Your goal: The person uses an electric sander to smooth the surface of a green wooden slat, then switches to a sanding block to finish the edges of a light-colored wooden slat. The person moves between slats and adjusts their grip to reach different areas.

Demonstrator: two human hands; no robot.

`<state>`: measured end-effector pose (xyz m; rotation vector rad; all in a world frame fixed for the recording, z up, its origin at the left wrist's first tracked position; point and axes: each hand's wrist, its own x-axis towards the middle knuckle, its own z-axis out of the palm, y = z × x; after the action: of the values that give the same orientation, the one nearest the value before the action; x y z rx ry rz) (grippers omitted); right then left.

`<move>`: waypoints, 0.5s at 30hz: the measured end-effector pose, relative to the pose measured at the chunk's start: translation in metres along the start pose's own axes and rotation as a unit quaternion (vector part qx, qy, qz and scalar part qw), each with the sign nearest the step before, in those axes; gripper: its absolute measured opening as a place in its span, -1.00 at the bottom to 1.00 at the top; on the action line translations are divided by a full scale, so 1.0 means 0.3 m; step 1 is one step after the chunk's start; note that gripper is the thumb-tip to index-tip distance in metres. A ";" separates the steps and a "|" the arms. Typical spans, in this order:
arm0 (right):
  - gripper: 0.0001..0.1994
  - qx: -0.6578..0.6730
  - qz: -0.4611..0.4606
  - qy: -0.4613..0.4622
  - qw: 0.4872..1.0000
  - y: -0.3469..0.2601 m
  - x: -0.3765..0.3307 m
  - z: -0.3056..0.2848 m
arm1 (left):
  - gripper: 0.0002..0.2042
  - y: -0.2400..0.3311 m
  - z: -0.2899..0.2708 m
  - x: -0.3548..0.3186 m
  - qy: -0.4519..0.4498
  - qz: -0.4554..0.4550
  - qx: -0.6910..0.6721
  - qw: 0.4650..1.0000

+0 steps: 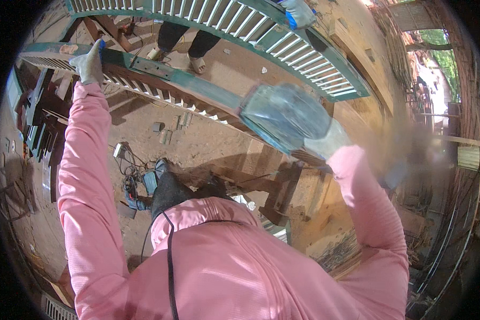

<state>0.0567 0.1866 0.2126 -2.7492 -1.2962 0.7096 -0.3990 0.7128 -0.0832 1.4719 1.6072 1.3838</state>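
A louvred shutter (197, 84) with worn green paint lies on its edge across the space in front of me. Toward its left end my left hand (90, 65), in a grey glove with blue, is closed over the top edge. My gloved right hand (328, 140) grips a blue-green power tool (285, 114) resting on the shutter's right part. Motion blur hides whether the tool is a planer or a sander, and the fingers are partly lost behind it. A brown haze, like dust, spreads to the right of it.
Beyond it, a second green louvred shutter (213, 13) stands with a co-worker's gloved hand (298, 13) on it. The co-worker's legs (202, 45) show between the shutters. Near my feet lie a blue-green power tool (136, 200) and tangled cords (127, 168). Wooden boards (352, 53) stand at right.
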 end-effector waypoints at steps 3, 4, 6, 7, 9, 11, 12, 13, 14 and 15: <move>-0.33 -0.060 -0.019 0.001 0.998 -0.196 0.073 -0.001 | -0.28 0.091 0.046 -0.093 -0.027 0.001 -0.093 0.995; -0.34 -0.084 -0.029 0.010 0.996 -0.260 0.096 0.002 | -0.34 0.096 0.051 -0.117 -0.029 0.054 -0.048 0.997; -0.38 -0.114 -0.074 0.023 0.990 -0.424 0.146 0.016 | -0.50 0.083 0.036 -0.133 0.034 0.134 0.061 0.989; -0.44 -0.089 -0.094 -0.021 0.991 -0.539 0.145 -0.002 | -0.58 0.063 0.028 -0.135 0.096 0.158 0.124 0.975; -0.45 -0.095 -0.076 -0.083 0.989 -0.726 0.164 -0.008 | -0.64 0.009 -0.002 -0.096 0.096 0.234 0.245 0.936; -0.38 -0.139 -0.012 -0.096 0.986 -0.820 0.189 -0.023 | -0.62 -0.022 0.048 -0.030 -0.007 0.330 0.306 0.893; -0.39 -0.138 -0.017 -0.092 0.986 -0.824 0.197 -0.020 | -0.61 -0.024 0.060 -0.023 -0.044 0.366 0.324 0.871; -0.39 -0.131 -0.049 -0.086 0.986 -0.832 0.212 -0.005 | -0.61 -0.022 0.018 -0.026 -0.054 0.380 0.324 0.865; -0.40 -0.124 -0.068 -0.084 0.986 -0.819 0.223 0.005 | -0.60 -0.027 0.009 -0.030 -0.051 0.391 0.301 0.868; -0.41 -0.119 -0.078 -0.082 0.986 -0.791 0.225 0.013 | -0.60 -0.027 0.005 -0.045 -0.049 0.401 0.277 0.871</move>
<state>-0.0802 0.3910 0.2316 -2.7709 -1.7142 0.8350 -0.3973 0.7017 -0.0942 2.7314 1.4352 1.2227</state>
